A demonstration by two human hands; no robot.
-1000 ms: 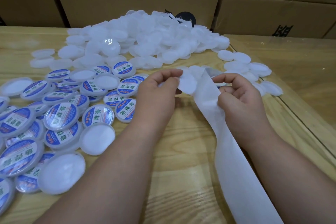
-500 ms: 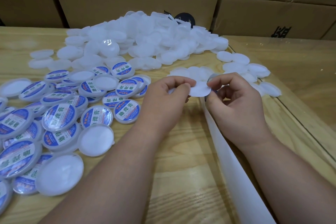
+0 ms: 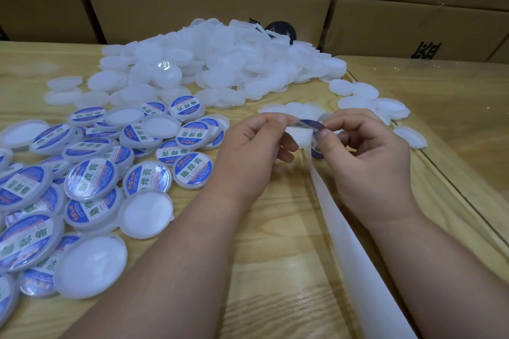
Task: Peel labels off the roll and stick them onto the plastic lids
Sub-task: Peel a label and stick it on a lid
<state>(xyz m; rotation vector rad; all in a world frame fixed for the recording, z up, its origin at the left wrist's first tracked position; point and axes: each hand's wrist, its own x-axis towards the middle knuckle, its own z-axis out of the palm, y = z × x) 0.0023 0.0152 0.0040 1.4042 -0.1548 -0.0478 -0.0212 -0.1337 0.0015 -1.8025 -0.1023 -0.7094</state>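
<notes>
A label (image 3: pixel 309 124) is pinched between left hand (image 3: pixel 256 151) and right hand (image 3: pixel 366 157), flanked by labelled lids (image 3: pixel 91 181) left, unlabelled lids (image 3: pixel 220 63) far, cardboard boxes (image 3: pixel 192 5) behind.

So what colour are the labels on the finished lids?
Blue and white, with green characters, on the labelled lids; clearest in the head view.

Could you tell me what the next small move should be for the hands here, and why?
Probably finish peeling: the left hand and right hand pinch a blue label half lifted from the white backing strip. Then carry it to an unlabelled lid just beyond the fingers.
</notes>
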